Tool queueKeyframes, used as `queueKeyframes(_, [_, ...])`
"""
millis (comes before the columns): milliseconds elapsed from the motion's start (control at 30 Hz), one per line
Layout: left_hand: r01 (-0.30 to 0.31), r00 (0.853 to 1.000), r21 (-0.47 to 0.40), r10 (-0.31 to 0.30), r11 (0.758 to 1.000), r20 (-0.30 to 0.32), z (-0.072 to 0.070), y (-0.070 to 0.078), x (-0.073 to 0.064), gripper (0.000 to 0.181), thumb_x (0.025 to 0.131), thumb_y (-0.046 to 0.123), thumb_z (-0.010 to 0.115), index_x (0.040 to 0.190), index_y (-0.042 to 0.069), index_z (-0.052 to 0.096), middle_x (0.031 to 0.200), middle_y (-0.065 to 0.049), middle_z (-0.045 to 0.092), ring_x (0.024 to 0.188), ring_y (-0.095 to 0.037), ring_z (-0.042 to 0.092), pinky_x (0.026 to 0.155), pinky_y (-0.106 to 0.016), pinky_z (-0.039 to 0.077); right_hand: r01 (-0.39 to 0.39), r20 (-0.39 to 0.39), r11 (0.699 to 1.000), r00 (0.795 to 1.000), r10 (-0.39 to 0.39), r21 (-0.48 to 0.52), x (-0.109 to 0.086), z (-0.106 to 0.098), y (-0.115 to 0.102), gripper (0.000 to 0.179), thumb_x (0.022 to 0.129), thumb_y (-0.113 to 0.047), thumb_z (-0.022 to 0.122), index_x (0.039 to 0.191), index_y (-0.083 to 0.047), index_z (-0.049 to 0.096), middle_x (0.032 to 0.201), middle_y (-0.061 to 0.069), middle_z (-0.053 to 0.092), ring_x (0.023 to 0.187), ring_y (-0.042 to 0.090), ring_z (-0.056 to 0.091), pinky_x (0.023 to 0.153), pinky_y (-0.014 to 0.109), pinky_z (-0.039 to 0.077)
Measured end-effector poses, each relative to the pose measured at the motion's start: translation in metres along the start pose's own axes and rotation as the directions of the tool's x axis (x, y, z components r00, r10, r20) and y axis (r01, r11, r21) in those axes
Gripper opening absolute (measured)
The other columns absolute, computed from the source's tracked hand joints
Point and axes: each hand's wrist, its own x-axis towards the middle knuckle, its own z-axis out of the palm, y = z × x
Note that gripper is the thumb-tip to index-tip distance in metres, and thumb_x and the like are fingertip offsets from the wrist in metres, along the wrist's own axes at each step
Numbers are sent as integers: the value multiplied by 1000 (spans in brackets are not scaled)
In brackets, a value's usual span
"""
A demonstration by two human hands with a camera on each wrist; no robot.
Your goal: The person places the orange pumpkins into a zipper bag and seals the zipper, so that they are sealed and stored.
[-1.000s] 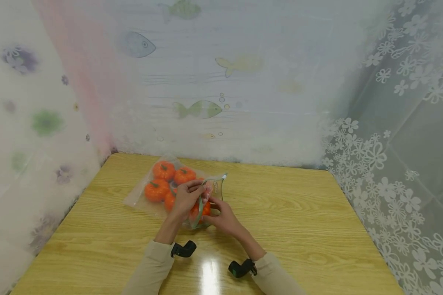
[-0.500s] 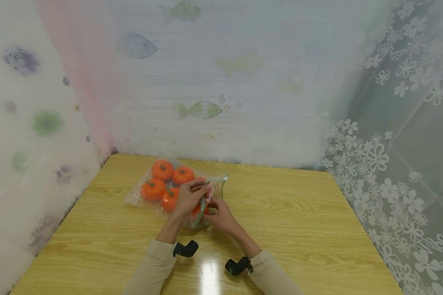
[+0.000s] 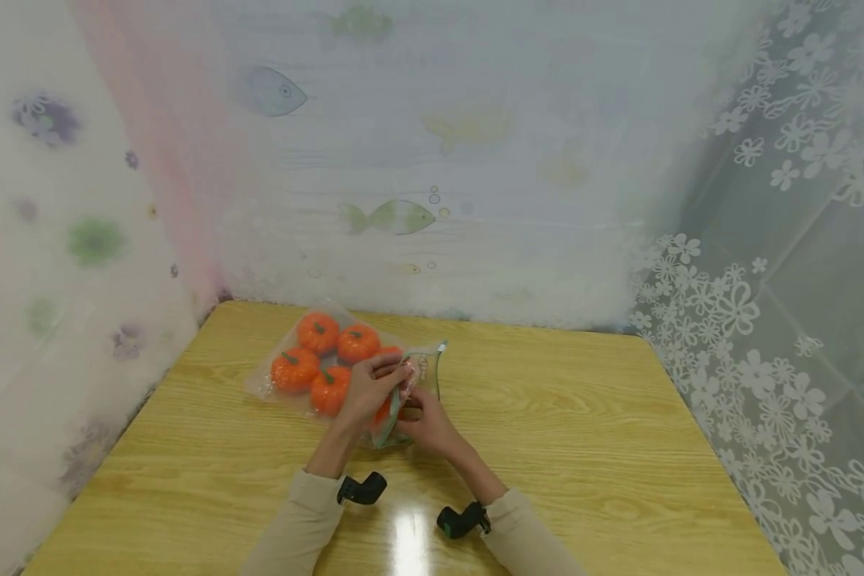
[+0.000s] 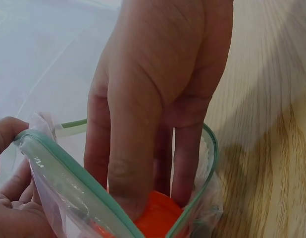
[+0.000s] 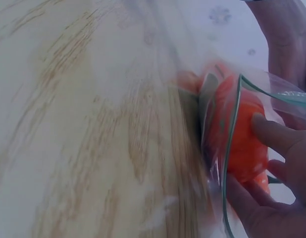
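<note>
A clear zip bag point(image 3: 428, 366) with a green-edged mouth lies on the table, holding several small orange pumpkins point(image 3: 294, 370). My left hand point(image 3: 369, 388) pinches the upper edge of the bag's mouth and keeps it spread. Reaching in through the mouth, my right hand point(image 3: 432, 424) has its thumb and fingers round a pumpkin point(image 5: 247, 144). In the left wrist view that pumpkin point(image 4: 158, 218) shows below the right hand's fingers, between the green zip edges. Left-hand fingers and bag film partly cover the pumpkins near the mouth in the head view.
The wooden table point(image 3: 562, 432) extends right of and in front of the bag. Patterned curtains point(image 3: 533, 240) hang behind the table and along both sides. A black camera point(image 3: 362, 488) sits on the left wrist, and another black camera point(image 3: 463, 520) on the right wrist.
My right hand has moved slightly left, further into the bag. The pumpkins at the bag's left have shifted a little left. My left hand stays at the mouth's edge.
</note>
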Motion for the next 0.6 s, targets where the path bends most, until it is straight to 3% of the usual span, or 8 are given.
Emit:
queueKeyframes(200, [18, 1000, 87, -18, 996, -4, -2, 0, -4, 40, 99, 13, 68, 134, -5, 61, 117, -18, 71, 88, -10, 70, 77, -22, 58, 6, 17, 1000, 1000, -6, 1, -10, -11, -6, 52, 100, -6, 65, 149, -10, 49, 150, 16, 48, 132, 41, 54, 105, 48, 51])
queueKeyframes(333, [-2, 998, 175, -10, 985, 64, -4, 1, -9, 43, 102, 21, 65, 138, -3, 59, 122, -20, 69, 93, -15, 71, 83, -26, 58, 38, 22, 999, 999, -38, -4, -18, -19, -10, 45, 101, -4, 62, 146, -8, 54, 149, 15, 51, 132, 39, 55, 105, 49, 51])
queueKeyframes(500, [-34, 986, 268, -11, 963, 166, -8, 2, -16, 47, 106, 28, 57, 144, -1, 55, 134, -21, 63, 116, -30, 65, 96, -36, 55, 27, 7, 1000, 1000, -27, -13, -30, -31, -11, 40, 103, -4, 57, 143, -4, 56, 146, 18, 54, 129, 40, 57, 101, 46, 54])
queueKeyframes(600, [-36, 984, 284, -16, 958, 179, -10, 3, -22, 47, 108, 28, 55, 145, 0, 54, 139, -21, 60, 124, -33, 61, 100, -41, 54, 10, -11, 1000, 1000, -10, -25, -37, -38, -9, 36, 105, -7, 55, 140, 0, 57, 142, 22, 56, 125, 42, 58, 99, 42, 55])
